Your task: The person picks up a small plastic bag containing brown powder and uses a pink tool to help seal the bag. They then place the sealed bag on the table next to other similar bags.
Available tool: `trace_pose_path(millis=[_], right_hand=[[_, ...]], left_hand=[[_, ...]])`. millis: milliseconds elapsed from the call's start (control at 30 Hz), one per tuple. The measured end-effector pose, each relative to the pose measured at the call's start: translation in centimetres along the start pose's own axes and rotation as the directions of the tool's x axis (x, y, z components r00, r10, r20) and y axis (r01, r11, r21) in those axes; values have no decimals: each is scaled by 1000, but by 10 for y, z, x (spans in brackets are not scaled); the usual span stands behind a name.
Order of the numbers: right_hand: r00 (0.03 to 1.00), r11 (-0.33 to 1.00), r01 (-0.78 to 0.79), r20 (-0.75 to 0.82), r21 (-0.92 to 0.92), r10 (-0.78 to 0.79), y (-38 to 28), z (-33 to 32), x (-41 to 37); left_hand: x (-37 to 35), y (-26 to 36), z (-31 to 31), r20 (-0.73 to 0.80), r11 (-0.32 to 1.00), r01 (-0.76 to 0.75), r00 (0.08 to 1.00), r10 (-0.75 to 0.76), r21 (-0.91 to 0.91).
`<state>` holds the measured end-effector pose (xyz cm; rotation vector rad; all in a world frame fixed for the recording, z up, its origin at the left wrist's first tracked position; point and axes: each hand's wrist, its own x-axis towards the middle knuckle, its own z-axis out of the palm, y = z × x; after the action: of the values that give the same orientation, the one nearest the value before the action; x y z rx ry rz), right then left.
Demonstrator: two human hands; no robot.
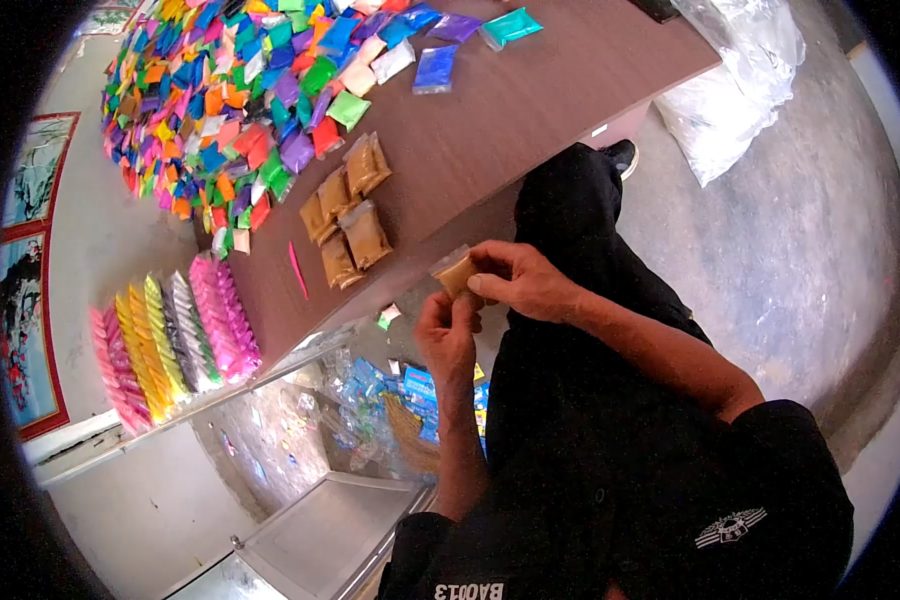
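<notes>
Between my two hands, just off the table's edge, is a small clear packet with tan-brown contents (pixel 454 273). My right hand (pixel 520 280) pinches its right side between thumb and fingers. My left hand (pixel 450 330) is closed at the packet's lower edge, its fingertips partly hidden. Several similar brown packets (pixel 366 235) lie grouped on the brown table (pixel 450 190), to the left of my hands. Beside them is a thin pink stick (pixel 298 270).
A large heap of colourful packets (pixel 240 90) covers the table's far left. Rows of coloured packets (pixel 175 340) stand at its near left corner. A clear plastic bag (pixel 730 100) hangs at the right end. Wrappers and a straw broom (pixel 407 430) lie below.
</notes>
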<state>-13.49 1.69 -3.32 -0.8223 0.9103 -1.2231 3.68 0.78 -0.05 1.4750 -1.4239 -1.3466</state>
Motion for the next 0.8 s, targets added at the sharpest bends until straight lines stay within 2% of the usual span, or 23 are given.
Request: trace_pose_path(millis=[133,233,433,500,633,700,800], right_hand=[[1000,996,-17,-19,-90,15,-2,-1,0],[998,998,58,30,-2,-57,1,0,-1],[998,992,64,33,-112,-60,-2,2,0],[999,996,45,20,-77,-44,3,1,2],[1000,1000,8,0,7,-8,9,-1,2],[1000,1000,16,14,-1,-16,7,-2,1],[999,999,26,36,-24,-25,1,0,-1]], left_hand=[[-2,6,2,24,999,-15,1000,16,-45],[-2,8,4,-27,997,19,999,-21,-70],[3,-8,-4,-38,996,-75,997,74,-38],[4,-8,-4,-29,993,-121,992,121,-11],[1,0,2,-10,995,-88,996,88,-47],[-1,2,3,-27,995,-28,999,26,-91],[-1,5,1,-38,996,-69,997,67,-49]])
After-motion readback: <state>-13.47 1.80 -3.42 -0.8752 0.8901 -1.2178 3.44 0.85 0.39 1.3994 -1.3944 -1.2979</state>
